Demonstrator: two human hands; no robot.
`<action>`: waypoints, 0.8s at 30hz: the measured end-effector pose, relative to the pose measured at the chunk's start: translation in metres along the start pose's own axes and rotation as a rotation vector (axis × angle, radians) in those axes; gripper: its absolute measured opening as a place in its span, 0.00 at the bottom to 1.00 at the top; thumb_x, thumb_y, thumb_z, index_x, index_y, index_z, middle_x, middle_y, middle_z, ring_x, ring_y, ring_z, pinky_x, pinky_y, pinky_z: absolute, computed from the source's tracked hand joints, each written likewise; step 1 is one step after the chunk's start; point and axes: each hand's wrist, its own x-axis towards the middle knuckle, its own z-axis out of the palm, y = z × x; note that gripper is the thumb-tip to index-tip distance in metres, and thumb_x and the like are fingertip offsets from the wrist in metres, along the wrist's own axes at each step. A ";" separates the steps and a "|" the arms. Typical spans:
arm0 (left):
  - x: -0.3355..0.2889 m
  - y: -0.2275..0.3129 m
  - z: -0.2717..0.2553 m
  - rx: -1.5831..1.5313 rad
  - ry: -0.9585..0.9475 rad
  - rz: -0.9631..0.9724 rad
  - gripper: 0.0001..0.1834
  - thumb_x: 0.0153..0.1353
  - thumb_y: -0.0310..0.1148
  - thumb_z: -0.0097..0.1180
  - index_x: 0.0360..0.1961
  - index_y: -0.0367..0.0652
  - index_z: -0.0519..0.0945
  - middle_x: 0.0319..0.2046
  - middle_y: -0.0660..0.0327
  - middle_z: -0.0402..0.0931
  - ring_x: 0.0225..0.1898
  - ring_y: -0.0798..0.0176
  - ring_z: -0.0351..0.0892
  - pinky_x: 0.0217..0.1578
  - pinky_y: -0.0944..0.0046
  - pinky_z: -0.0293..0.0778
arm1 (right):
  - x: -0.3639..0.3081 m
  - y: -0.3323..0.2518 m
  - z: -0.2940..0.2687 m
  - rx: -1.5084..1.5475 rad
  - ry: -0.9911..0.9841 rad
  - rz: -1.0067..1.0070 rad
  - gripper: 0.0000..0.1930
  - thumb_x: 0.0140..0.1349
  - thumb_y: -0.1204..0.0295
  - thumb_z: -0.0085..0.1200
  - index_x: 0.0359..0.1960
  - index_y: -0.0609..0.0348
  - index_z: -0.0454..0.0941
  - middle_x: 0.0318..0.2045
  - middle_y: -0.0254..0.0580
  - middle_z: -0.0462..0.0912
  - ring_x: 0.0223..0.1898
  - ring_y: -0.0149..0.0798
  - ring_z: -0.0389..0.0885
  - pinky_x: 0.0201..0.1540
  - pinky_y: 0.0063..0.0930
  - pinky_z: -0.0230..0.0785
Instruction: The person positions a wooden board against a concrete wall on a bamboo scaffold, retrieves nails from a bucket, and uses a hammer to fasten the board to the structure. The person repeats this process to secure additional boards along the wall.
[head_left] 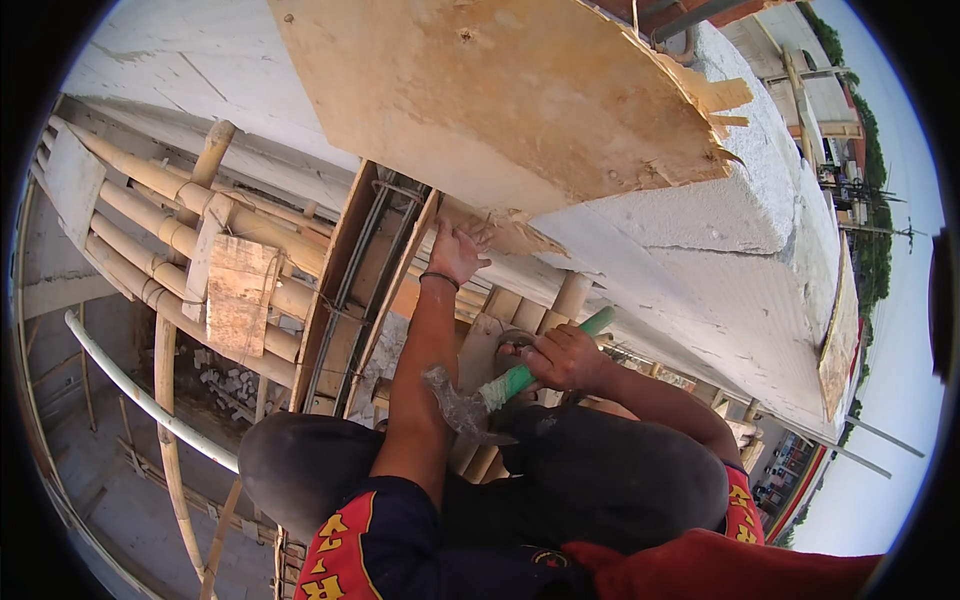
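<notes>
Left hand [458, 252], open with fingers spread, lies beside the right edge of the formwork trough [404, 264]; contact unclear. Right hand [568, 358] is closed around the hammer [512, 384], above the knees [630, 485]. Step judged: steadying the trough; any blow calls for left-hand clearance.

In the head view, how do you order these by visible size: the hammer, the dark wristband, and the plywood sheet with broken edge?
1. Plywood sheet
2. Hammer
3. Dark wristband
</notes>
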 end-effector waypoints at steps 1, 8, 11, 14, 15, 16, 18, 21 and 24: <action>0.003 0.000 -0.005 -0.010 -0.067 0.006 0.51 0.60 0.75 0.18 0.73 0.46 0.45 0.72 0.45 0.48 0.74 0.45 0.38 0.64 0.28 0.18 | 0.002 0.007 0.001 -0.053 0.044 -0.013 0.20 0.50 0.51 0.59 0.32 0.55 0.75 0.21 0.37 0.73 0.20 0.38 0.77 0.22 0.33 0.71; 0.007 0.004 -0.007 0.042 -0.076 0.000 0.51 0.61 0.74 0.18 0.73 0.46 0.45 0.72 0.47 0.48 0.73 0.49 0.45 0.64 0.27 0.21 | -0.004 0.010 0.012 0.014 0.118 0.254 0.20 0.52 0.52 0.61 0.28 0.55 0.70 0.19 0.36 0.71 0.19 0.40 0.77 0.21 0.33 0.70; -0.002 0.003 0.003 -0.002 -0.010 -0.006 0.51 0.61 0.75 0.19 0.73 0.46 0.44 0.72 0.46 0.48 0.73 0.48 0.46 0.63 0.26 0.21 | -0.006 0.011 0.012 -0.021 0.100 -0.140 0.20 0.54 0.52 0.60 0.28 0.56 0.70 0.19 0.35 0.71 0.19 0.39 0.76 0.21 0.32 0.70; -0.007 0.003 0.006 0.032 -0.039 -0.008 0.52 0.60 0.75 0.19 0.73 0.46 0.42 0.72 0.45 0.47 0.73 0.44 0.41 0.63 0.27 0.18 | -0.002 0.018 0.015 -0.102 -0.091 0.307 0.21 0.55 0.51 0.59 0.28 0.57 0.70 0.20 0.37 0.73 0.19 0.40 0.77 0.21 0.34 0.70; -0.006 0.003 0.006 0.052 -0.061 0.010 0.52 0.60 0.76 0.19 0.73 0.46 0.42 0.72 0.44 0.46 0.74 0.42 0.37 0.63 0.27 0.17 | -0.001 0.021 0.015 -0.200 -0.075 0.555 0.21 0.55 0.51 0.59 0.29 0.57 0.71 0.20 0.37 0.73 0.19 0.40 0.77 0.20 0.34 0.70; -0.007 0.003 0.004 0.150 -0.091 0.069 0.53 0.60 0.76 0.19 0.73 0.46 0.41 0.72 0.43 0.45 0.74 0.41 0.34 0.63 0.28 0.15 | -0.002 0.017 0.017 -0.120 -0.074 0.565 0.22 0.54 0.49 0.59 0.29 0.57 0.71 0.20 0.38 0.73 0.19 0.41 0.77 0.20 0.36 0.70; -0.005 0.001 0.001 0.059 -0.016 -0.010 0.52 0.60 0.75 0.20 0.73 0.45 0.43 0.72 0.43 0.46 0.74 0.42 0.35 0.64 0.27 0.20 | -0.003 0.016 0.017 0.010 0.005 0.350 0.23 0.53 0.48 0.60 0.29 0.57 0.71 0.19 0.38 0.73 0.19 0.41 0.76 0.20 0.35 0.69; 0.001 0.002 -0.001 0.021 0.002 -0.010 0.51 0.61 0.75 0.20 0.73 0.46 0.46 0.71 0.43 0.47 0.74 0.43 0.37 0.64 0.27 0.24 | -0.004 0.019 0.018 0.087 0.012 0.009 0.24 0.51 0.47 0.60 0.28 0.56 0.71 0.18 0.36 0.70 0.18 0.40 0.76 0.19 0.34 0.68; 0.000 0.003 -0.002 0.040 -0.065 0.018 0.50 0.61 0.74 0.18 0.73 0.47 0.47 0.71 0.43 0.48 0.74 0.44 0.37 0.65 0.27 0.24 | -0.005 0.023 0.018 0.021 0.045 0.176 0.23 0.51 0.48 0.60 0.27 0.56 0.70 0.17 0.36 0.71 0.18 0.40 0.77 0.20 0.34 0.69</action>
